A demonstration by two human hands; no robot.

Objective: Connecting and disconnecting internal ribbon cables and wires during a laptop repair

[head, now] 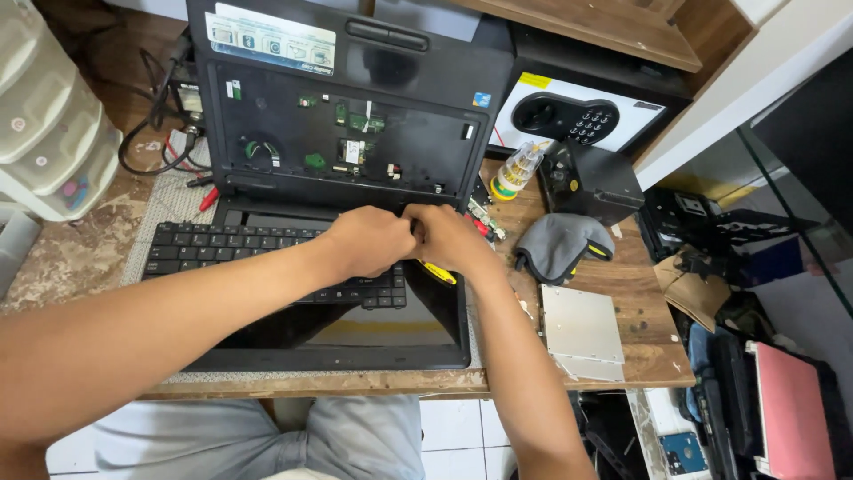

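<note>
While hands (413, 240) meet, keyboard (267, 258) (detached) lies left-right.

A single view comes from the person's head and looks steeply down and forward over the forearms at the desk (622, 293). It sits close, with the hands near the middle of the frame. The lower edge takes in the person's lap and the tiled floor (453, 427); the right side reaches clutter beside the desk.

The hands (413, 240) hide their fingertips and most of a yellow tool (438, 272); the drawers (49, 116) at nine o'clock are cropped.
</note>
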